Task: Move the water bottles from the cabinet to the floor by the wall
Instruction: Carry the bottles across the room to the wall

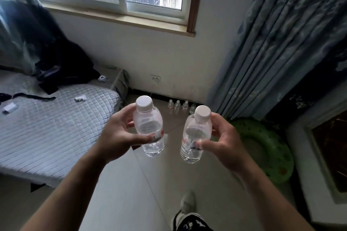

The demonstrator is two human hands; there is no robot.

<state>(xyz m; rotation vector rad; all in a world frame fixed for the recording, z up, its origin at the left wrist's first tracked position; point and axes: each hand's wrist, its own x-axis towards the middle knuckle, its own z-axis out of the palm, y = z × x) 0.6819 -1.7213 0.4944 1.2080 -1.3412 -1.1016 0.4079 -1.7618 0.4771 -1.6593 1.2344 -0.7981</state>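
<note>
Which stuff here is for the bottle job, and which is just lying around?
For the job: left-hand bottle, right-hand bottle, row of bottles by the wall.
Just lying about: bed, dark clothes, green ring, curtain.

We hold the left bottle (149, 127) and the right bottle (195, 135) upright, clear, white-capped, apart; four more bottles (177, 105) stand in a row against the wall (169, 58).

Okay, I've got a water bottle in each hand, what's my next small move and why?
Probably step toward the wall: your left hand grips the left bottle, your right hand the right bottle, both in the air, and the row of bottles on the floor stands farther ahead.
</note>
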